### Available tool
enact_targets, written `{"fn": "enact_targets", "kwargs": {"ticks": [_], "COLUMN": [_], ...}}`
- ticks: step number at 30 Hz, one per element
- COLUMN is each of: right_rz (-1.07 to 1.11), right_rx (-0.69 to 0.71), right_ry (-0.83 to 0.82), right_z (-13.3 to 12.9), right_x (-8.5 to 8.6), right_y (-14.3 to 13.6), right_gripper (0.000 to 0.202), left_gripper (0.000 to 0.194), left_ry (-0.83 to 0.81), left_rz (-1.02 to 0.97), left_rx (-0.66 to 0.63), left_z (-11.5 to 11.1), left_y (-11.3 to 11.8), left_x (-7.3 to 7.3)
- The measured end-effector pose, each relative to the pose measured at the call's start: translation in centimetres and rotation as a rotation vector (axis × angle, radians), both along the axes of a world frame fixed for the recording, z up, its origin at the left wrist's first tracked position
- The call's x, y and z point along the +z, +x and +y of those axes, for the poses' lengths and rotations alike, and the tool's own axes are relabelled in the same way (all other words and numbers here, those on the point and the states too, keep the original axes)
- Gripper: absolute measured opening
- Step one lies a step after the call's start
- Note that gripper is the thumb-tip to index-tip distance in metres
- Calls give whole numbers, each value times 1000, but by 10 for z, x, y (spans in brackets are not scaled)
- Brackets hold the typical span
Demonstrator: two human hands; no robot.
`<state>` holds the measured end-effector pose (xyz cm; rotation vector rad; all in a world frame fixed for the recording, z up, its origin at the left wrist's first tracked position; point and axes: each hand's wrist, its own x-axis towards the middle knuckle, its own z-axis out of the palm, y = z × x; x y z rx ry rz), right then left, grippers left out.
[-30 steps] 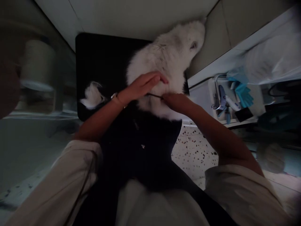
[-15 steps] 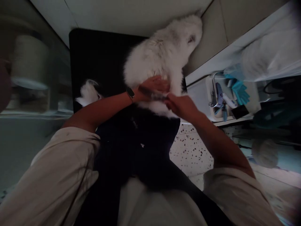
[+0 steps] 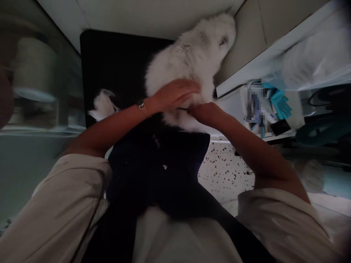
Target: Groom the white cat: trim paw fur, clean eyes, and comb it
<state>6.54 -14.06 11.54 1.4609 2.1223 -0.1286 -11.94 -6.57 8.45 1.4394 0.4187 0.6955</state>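
Note:
A fluffy white animal, which looks like a cat, lies on a black-topped table with its head toward the upper right. My left hand, a watch on its wrist, rests across the animal's lower side with fingers stretched over the fur. Just right of it, my right hand is closed around a slim dark comb, seen nearly edge-on close to the fur. Its teeth cannot be made out now. A loose tuft of white fur lies on the table beside my left forearm.
At the right, a tray holds blue gloves, a dark flat item and several tools, partly pixelated. A plastic-wrapped bundle sits above it. A white roll stands at the left. Tiled walls border the table's far side.
My left hand has shifted slightly up and lies flatter over the fur. The comb has turned from a broad blurred strip to a thin edge. The animal's pose is nearly the same.

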Motion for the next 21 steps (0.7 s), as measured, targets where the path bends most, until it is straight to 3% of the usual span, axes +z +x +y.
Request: {"fn": "enact_targets", "kwargs": {"ticks": [4, 9, 12, 14, 16, 18, 21], "right_rz": [-7, 113, 201, 251, 285, 350, 528], "right_rx": [54, 121, 79, -38, -192, -328, -481], "right_ry": [-57, -413, -516, -508, -485, -473, -457], "right_z": [-22, -88, -130, -148, -160, -169, -182], "right_x": [-1, -19, -29, -32, -33, -36, -47], "right_y": [4, 4, 9, 15, 20, 21, 13], "right_gripper": [43, 30, 30, 34, 38, 37, 31], "left_gripper": [20, 19, 33, 48, 49, 39, 42], "left_ry": [49, 269, 533, 870, 1160, 1290, 1313], "left_rz": [101, 124, 206, 335, 466, 548, 641], "left_rx": [-65, -70, -232, -404, -505, -515, -492], "left_z": [49, 64, 57, 46, 31, 16, 0], "left_y": [22, 33, 33, 33, 35, 41, 55], "left_x": [-12, -32, -35, -37, -38, -40, -40]}}
